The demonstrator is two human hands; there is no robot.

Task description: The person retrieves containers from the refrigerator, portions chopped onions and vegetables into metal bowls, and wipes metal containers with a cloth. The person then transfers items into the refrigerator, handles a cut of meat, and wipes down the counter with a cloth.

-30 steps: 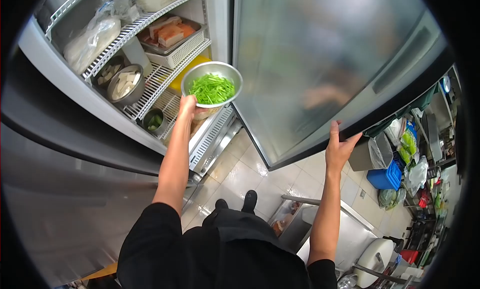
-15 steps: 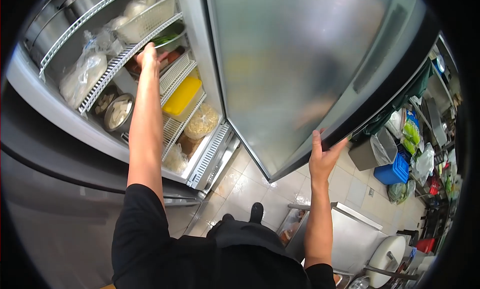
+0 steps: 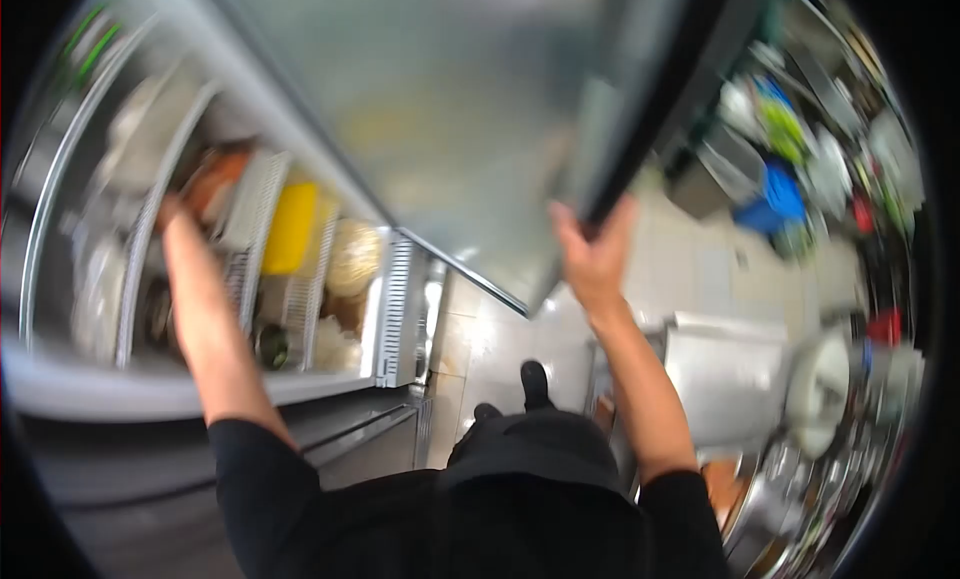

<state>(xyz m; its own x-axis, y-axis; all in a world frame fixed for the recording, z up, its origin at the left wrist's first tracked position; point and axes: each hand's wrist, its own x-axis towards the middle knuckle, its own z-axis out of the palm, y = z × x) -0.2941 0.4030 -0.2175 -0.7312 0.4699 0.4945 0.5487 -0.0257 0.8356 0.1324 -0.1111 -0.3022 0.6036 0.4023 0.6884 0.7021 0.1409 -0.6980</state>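
My left hand (image 3: 172, 211) reaches into the fridge between two shelves, beside the orange-pink food (image 3: 217, 179); its fingers are blurred and partly hidden, and the bowl of green pieces cannot be made out. The edge of the fridge door (image 3: 440, 129) lies between the thumb and fingers of my right hand (image 3: 595, 244), the door standing ajar. A yellow container (image 3: 292, 229) sits on a shelf nearer the fridge's bottom, next to a bag of pale yellow food (image 3: 355, 257).
Right of the door stand a grey bin (image 3: 712, 179) and a blue container (image 3: 775, 201) on the tiled floor. A steel counter (image 3: 725, 374) and a round white board (image 3: 818, 394) are at the lower right.
The view has turned and blurred. My left hand, which carried the bowl of green pieces, has gone deeper between the shelves. The door and my right hand appear further left.
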